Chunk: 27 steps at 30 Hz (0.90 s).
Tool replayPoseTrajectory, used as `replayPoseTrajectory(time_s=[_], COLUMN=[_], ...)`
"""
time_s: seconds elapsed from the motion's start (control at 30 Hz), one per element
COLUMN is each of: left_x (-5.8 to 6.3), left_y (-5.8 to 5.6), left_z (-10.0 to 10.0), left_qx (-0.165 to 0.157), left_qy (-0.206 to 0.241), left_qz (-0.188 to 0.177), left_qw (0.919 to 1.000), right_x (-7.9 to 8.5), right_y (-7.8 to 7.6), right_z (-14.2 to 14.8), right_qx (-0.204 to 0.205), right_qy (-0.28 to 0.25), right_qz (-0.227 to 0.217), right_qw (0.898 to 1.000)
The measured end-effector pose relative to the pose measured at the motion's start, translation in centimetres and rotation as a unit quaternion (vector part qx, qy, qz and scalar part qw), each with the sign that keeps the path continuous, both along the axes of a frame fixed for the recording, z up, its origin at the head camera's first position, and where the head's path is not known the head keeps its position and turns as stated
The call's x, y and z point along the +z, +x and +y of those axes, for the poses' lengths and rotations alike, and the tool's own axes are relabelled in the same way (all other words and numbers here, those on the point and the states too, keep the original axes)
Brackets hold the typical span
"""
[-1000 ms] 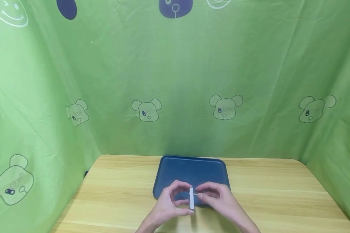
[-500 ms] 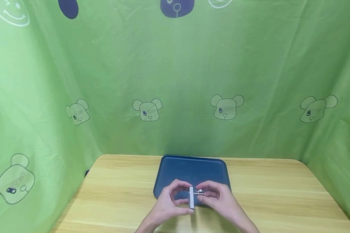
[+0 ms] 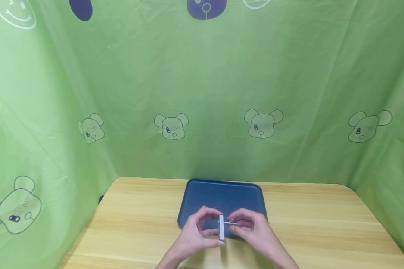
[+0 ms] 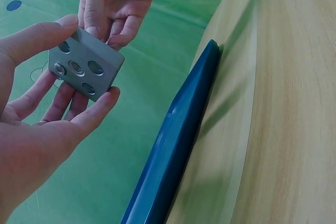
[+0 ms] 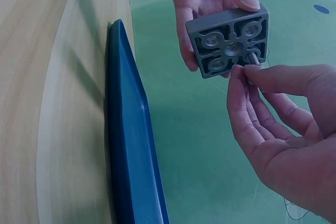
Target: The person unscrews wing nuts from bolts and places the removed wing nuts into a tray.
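Note:
My left hand (image 3: 196, 236) grips a square grey metal block (image 4: 84, 54) by opposite edges, thumb on one side and fingertips on the other, and holds it on edge over the tray's near side. A bolt runs through a corner hole; its round head (image 4: 60, 68) shows on one face, its threaded shank (image 5: 254, 57) on the ribbed face. Towards the shank's free end sits a small silvery wing nut (image 3: 231, 222), pinched between thumb and forefinger of my right hand (image 3: 254, 228). In the right wrist view those fingertips hide the nut.
A dark blue tray (image 3: 218, 192) with a raised rim lies on the light wooden table (image 3: 138, 216), behind and under the hands. Green cloth (image 3: 215, 86) printed with bear faces hangs at the back and both sides.
The right thumb and forefinger shift around the wing nut: hidden a second ago, it showed with one wing raised half a second ago, now turned. The left hand and block stay nearly still.

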<state>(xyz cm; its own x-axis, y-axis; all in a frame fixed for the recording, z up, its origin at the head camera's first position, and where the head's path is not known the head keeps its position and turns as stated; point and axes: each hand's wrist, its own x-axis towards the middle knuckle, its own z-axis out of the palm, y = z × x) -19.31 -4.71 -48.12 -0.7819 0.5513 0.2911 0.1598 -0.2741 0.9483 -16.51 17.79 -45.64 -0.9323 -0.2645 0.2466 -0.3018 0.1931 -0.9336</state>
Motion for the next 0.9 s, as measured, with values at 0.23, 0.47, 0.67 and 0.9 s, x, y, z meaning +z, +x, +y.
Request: replayPoseTrajectory(time_s=[0.23, 0.47, 0.67, 0.9], left_x=[-0.02, -0.02, -0.03, -0.03], left_y=[0.04, 0.06, 0.05, 0.02], left_z=[0.04, 0.2, 0.2, 0.16], left_qx=[0.001, 0.005, 0.005, 0.008], left_qy=[0.002, -0.003, -0.008, -0.011], left_qz=[0.004, 0.006, -0.005, -0.003], left_qw=[1.0, 1.0, 0.9999, 0.9999], right_x=[0.11, 0.04, -0.11, -0.09], right_y=[0.1, -0.07, -0.16, -0.15], right_z=[0.0, 0.08, 0.24, 0.23], right_qx=[0.008, -0.005, 0.005, 0.008], right_qy=[0.002, -0.015, -0.015, -0.012], right_qz=[0.007, -0.005, 0.004, 0.005], right_qw=[1.0, 1.0, 1.0, 1.0])
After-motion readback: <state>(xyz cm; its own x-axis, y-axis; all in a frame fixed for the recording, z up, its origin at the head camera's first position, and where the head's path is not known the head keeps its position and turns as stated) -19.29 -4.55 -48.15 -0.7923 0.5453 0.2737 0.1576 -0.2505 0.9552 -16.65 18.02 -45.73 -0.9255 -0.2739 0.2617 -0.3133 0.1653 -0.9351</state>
